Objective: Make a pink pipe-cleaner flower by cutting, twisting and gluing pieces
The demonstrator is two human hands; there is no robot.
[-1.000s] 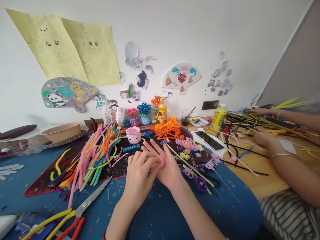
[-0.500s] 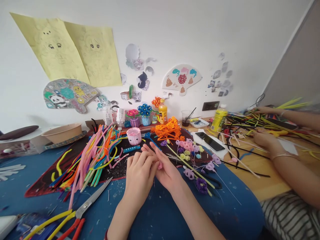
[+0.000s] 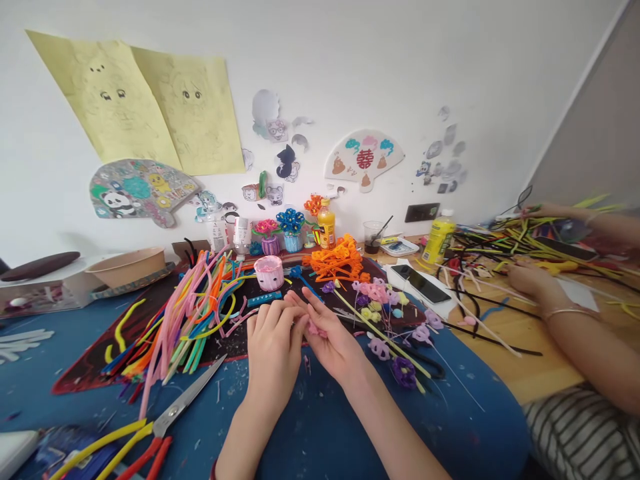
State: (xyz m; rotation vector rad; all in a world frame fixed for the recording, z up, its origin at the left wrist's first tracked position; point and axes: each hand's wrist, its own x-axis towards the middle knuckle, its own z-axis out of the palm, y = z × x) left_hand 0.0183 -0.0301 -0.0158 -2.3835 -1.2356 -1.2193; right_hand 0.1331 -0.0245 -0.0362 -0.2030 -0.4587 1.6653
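head view: your two bare hands meet above the blue tabletop [image 3: 307, 443]. your right hand [image 3: 334, 343] is turned palm up, its fingers spread long and only loosely cupped, with a small, fuzzy pink piece [image 3: 315, 329] lying against its palm side. your left hand [image 3: 274, 343] shows its back, its fingers bent in narrowly beside that piece; i cannot tell whether they pinch it or merely touch it.

ahead of you, a round, pink striped cup [image 3: 269, 277] stands on the black mat with a red edge [image 3: 229, 347], a flat teal strip [image 3: 265, 299] just in front of it. to the left lies a loose bundle of multicoloured fuzzy stems [image 3: 173, 320], with steel-bladed scissors [image 3: 187, 399] nearer you. small lilac, pink and yellow fuzzy flowers [image 3: 379, 291] lie to the right. farther right, another person's hand [image 3: 533, 280] is over the pale wooden table [image 3: 503, 373].
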